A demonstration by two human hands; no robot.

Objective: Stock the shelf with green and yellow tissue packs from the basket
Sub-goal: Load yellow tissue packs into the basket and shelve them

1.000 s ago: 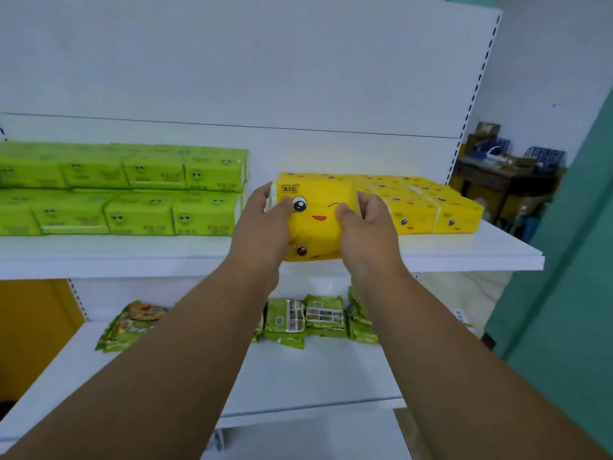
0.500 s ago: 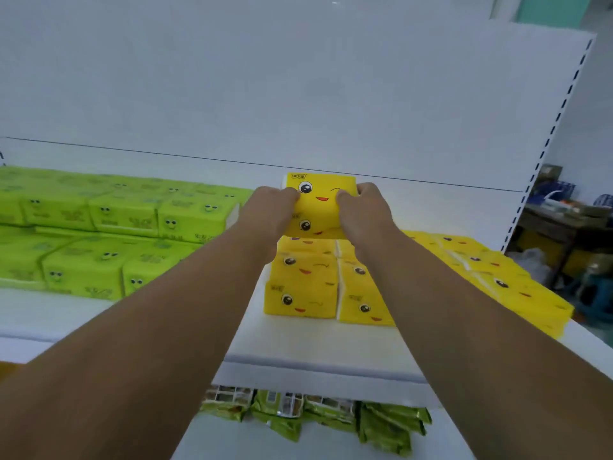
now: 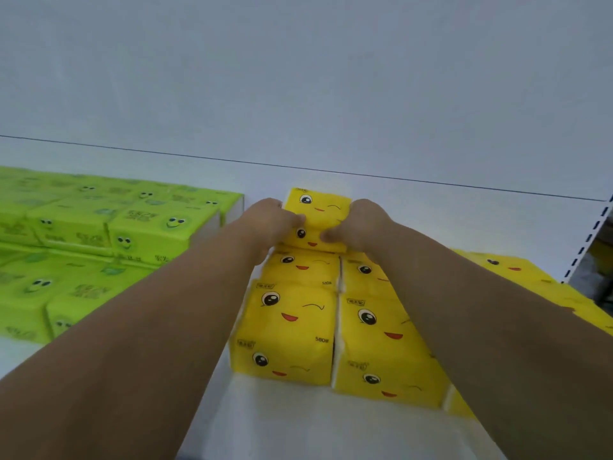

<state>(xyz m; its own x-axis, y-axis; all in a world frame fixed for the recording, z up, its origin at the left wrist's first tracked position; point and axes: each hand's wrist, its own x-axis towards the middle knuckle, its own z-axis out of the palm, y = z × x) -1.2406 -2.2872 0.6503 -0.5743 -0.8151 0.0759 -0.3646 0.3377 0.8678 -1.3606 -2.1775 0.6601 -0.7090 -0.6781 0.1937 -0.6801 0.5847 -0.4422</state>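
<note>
Both hands reach deep over the shelf (image 3: 298,426), the left hand (image 3: 270,224) and the right hand (image 3: 360,227) clamped on opposite ends of a yellow tissue pack (image 3: 316,215), thumbs pressing its near face so the soft wrapper dents between them. The two-sided grip appears meant to keep the squashy pack square while it is set at the rear, against the white back panel (image 3: 298,78). Directly below and nearer than the hands, more yellow packs (image 3: 288,330) lie in two tight columns; whether the held pack already rests on the rearmost of them cannot be told. To the left of the left hand, well apart across a strip of bare shelf, green packs (image 3: 99,234) sit stacked in two layers, keeping the colours in separate blocks. Further yellow packs (image 3: 530,277) lie to the right of the right forearm. The basket is out of view.
</note>
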